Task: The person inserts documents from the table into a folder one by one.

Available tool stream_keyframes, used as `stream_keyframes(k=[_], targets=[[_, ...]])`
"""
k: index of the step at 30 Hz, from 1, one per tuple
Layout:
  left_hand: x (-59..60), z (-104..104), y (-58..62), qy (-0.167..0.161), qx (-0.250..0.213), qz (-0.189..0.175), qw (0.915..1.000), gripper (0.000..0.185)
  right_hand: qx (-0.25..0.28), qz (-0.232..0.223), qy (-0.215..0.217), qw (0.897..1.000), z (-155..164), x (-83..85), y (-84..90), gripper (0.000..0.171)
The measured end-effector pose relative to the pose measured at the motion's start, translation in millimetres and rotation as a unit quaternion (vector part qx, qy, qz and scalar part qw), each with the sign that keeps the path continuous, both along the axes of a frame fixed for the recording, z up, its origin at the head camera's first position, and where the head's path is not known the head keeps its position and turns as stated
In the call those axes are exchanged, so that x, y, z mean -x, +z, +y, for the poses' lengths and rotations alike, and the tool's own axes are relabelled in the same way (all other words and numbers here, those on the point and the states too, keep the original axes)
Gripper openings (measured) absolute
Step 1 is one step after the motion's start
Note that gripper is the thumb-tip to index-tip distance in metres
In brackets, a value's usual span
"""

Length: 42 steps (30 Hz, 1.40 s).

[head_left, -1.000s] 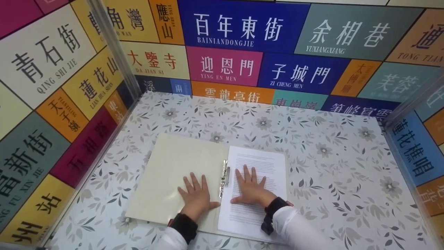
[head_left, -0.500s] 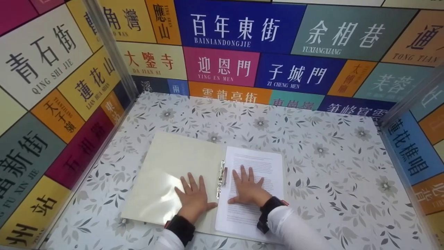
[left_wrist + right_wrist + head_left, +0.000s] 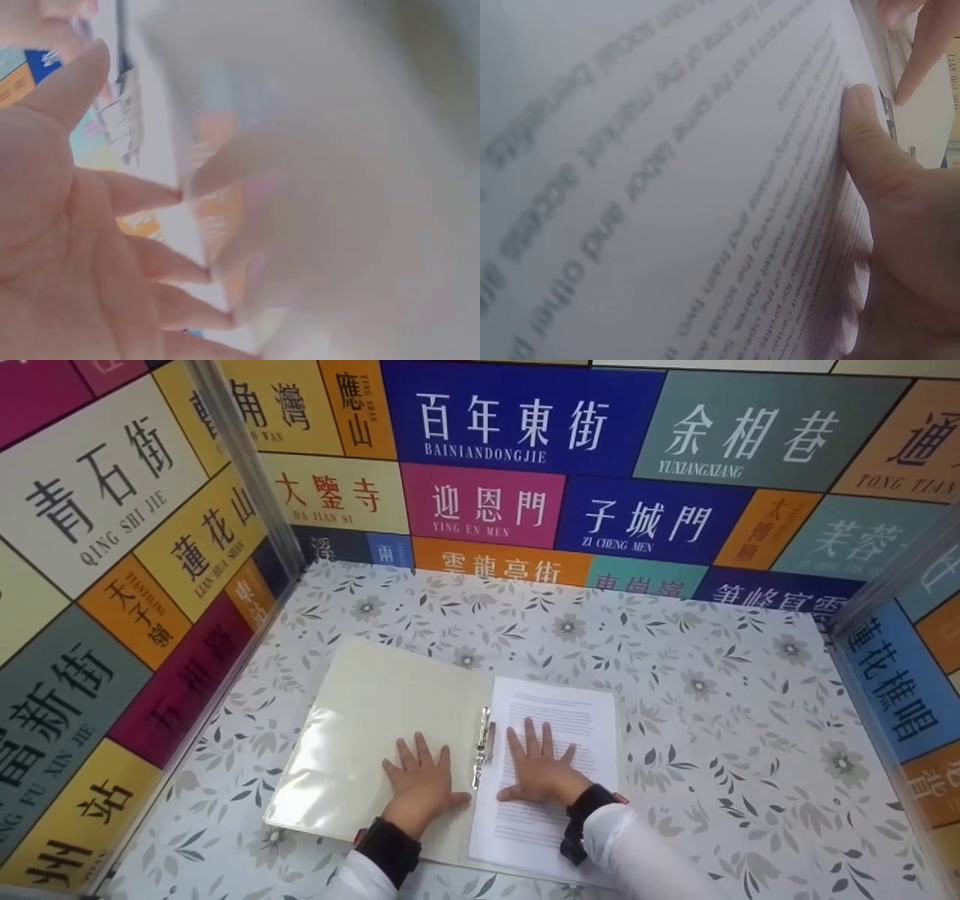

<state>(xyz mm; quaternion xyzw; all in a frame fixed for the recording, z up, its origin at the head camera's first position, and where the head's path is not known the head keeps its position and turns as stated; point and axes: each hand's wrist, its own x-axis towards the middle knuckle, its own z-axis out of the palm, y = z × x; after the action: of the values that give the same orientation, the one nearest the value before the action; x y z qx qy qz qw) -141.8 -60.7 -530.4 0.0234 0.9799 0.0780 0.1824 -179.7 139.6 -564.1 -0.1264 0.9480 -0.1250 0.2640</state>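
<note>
A cream folder (image 3: 382, 697) lies opened flat, with a metal clip (image 3: 481, 746) along its fold. My left hand (image 3: 421, 784) presses on the folder's left cover, fingers straight and spread, thumb pointing toward the clip. In the left wrist view the fingertips of the left hand (image 3: 82, 255) meet the glossy cover, which mirrors them. A stack of printed white paper (image 3: 487, 825) covers the right side. On it my right hand (image 3: 541, 769) rests with spread fingers. The right wrist view has the right hand (image 3: 915, 247) touching the printed paper (image 3: 675, 172), its thumb near the page's edge.
The folder sits on a table (image 3: 720, 780) with a floral-patterned cover. Colourful panels with large lettering form a back wall (image 3: 517, 427), a left wall (image 3: 105, 510) and a right wall (image 3: 892, 682). Black wrist straps (image 3: 388, 851) sit over white sleeves.
Both hands stay pressed on the folder and paper. The left hand shifts slightly, and the left cover's outer edge lifts a little, its glare moving leftward. The head view sways slightly.
</note>
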Motion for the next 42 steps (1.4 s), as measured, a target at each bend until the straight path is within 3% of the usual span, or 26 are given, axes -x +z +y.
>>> stream_keyframes(k=[6, 15, 20, 30, 35, 42], targets=[[4.6, 7, 20.0, -0.028, -0.02, 0.0, 0.9994, 0.081, -0.004, -0.001, -0.001, 1.0, 2, 0.6, 2.1, 0.118], [5.4, 29, 34.0, -0.086, -0.085, 0.014, 0.9925, 0.074, -0.003, -0.004, -0.001, 1.0, 1, 2.1, 3.1, 0.117], [18.1, 38, 43.4, -0.108, -0.086, 0.009, 0.9904, 0.072, -0.005, -0.006, -0.007, 1.0, 0, 1.1, 2.7, 0.116], [45.7, 50, 64.6, -0.105, -0.106, -0.001, 0.9888, 0.061, 0.0, -0.017, -0.02, 1.0, 0, 0.6, 5.8, 0.114], [67.3, 54, 58.3, -0.092, -0.112, -0.005, 0.9894, 0.056, -0.019, -0.018, -0.015, 1.0, 0, 2.1, 4.8, 0.114], [93.8, 45, 36.8, -0.036, -0.149, -0.006, 0.9882, 0.05, -0.032, -0.021, -0.005, 0.999, -3, 1.9, 2.7, 0.114]])
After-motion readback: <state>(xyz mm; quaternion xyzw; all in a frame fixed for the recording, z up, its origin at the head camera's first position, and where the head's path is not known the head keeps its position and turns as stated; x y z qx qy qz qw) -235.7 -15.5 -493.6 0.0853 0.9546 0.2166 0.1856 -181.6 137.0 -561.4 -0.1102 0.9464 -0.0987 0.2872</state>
